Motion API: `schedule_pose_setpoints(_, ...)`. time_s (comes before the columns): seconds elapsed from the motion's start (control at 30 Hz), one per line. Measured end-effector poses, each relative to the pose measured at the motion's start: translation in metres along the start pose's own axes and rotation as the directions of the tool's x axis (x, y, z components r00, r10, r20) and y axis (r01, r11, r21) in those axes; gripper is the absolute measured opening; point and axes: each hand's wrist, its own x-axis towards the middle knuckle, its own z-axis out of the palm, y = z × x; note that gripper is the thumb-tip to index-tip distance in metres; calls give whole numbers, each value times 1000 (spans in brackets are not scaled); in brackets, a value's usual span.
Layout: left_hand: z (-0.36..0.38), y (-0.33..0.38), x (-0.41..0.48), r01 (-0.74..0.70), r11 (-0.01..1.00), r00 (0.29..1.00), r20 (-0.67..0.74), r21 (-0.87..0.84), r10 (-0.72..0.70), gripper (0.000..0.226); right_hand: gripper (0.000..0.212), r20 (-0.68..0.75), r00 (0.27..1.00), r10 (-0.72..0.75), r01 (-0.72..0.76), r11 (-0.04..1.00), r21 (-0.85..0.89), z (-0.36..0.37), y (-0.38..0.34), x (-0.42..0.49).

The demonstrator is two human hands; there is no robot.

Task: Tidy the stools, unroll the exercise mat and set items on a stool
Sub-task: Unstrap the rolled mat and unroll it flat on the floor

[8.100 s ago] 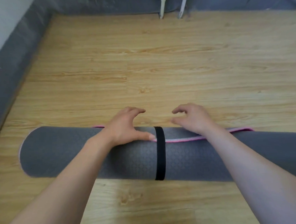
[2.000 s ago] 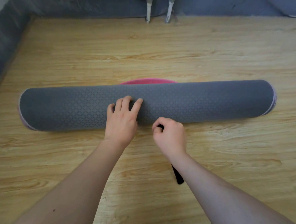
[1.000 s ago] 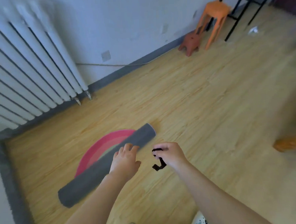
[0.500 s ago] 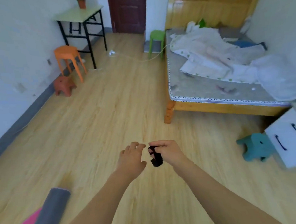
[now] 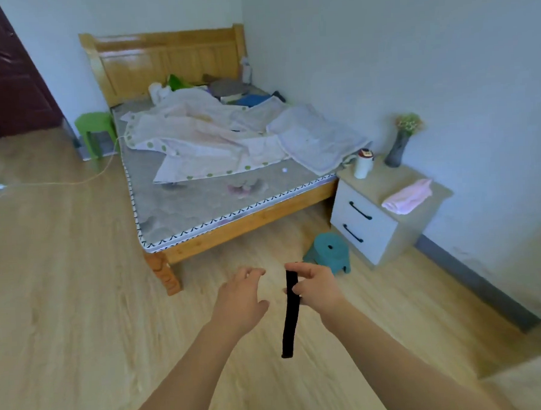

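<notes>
The strap (image 5: 291, 313), judged light and limp, is pinched near its top by the right hand (image 5: 317, 288); its dangling end is best gathered by the empty left hand (image 5: 241, 295).

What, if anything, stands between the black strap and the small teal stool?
Nothing visible does: the black fabric strap hangs from the right hand, and the small teal plastic stool sits just beyond it.

A wooden bed (image 5: 161, 63) and white nightstand (image 5: 357, 219) stand on wood flooring (image 5: 63, 278) against pale walls (image 5: 412, 56).
</notes>
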Motion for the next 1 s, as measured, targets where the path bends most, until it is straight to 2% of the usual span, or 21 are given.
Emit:
schedule_pose_setpoints(0.1, 6, 28, 54, -60, 998, 998, 33, -19, 61, 57, 54, -68, 998, 9, -9, 1000, 2, -38, -11, 35)
schedule_pose_setpoints(0.27, 12, 85, 197, -232, 973, 970, 74, -18, 233, 56, 53, -247, 969, 16, -15, 1000, 4, -114, -42, 138)
schedule_pose_setpoints(0.4, 9, 128, 321, -345, 938, 932, 112, -6, 344, 60, 46, -413, 903, 114, -45, 984, 172, -174, -84, 224)
schedule_pose_setpoints(0.53, 10, 159, 422, -450, 893, 887, 128, 30, 443, 60, 41, -524, 836, 164, -14, 960, 278, -224, -118, 298)
schedule_pose_setpoints(0.67, 28, 187, 493, -505, 861, 843, 249, 63, 476, 59, 40, -570, 795, 205, 14, 935, 355, -268, -131, 360)
schedule_pose_setpoints(0.77, 40, 209, 546, -551, 831, 812, 280, 76, 513, 58, 37, -575, 789, 218, 39, 915, 401, -304, -135, 409)
schedule_pose_setpoints(0.83, 48, 221, 580, -552, 830, 811, 283, 79, 512, 58, 36, -582, 779, 232, 37, 910, 413, -326, -133, 444)
schedule_pose_setpoints(1.0, 95, 268, 698, -500, 860, 833, 327, 103, 445, 58, 40, -520, 815, 257, -11, 903, 430, -398, -116, 571)
